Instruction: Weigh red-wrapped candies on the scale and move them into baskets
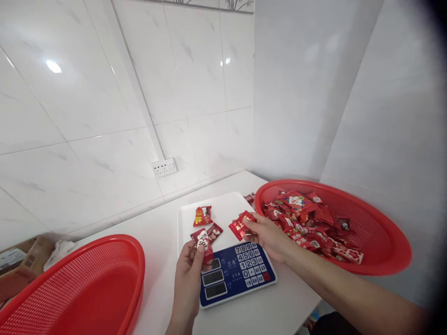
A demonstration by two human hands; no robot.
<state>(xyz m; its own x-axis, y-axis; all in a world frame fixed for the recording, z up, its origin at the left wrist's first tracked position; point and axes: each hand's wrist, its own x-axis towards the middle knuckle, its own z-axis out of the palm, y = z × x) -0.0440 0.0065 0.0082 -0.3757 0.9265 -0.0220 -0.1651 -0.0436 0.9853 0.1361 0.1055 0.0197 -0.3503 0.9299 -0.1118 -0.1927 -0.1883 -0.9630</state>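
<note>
A white electronic scale [223, 211] with a blue keypad panel [240, 274] stands on the white counter. Two red candy packets [203, 216] lie on its platform. My left hand [188, 279] holds a red packet with a white picture [203, 242] over the scale's front left. My right hand [267, 235] pinches another red packet [240, 225] over the platform's right side, beside the full basket.
A red mesh basket [377, 228] heaped with several red candy packets sits at the right. A second red basket [91, 284] holding nothing stands at the lower left. A wall socket [164, 167] is on the tiled wall. Cardboard boxes [17, 267] lie at far left.
</note>
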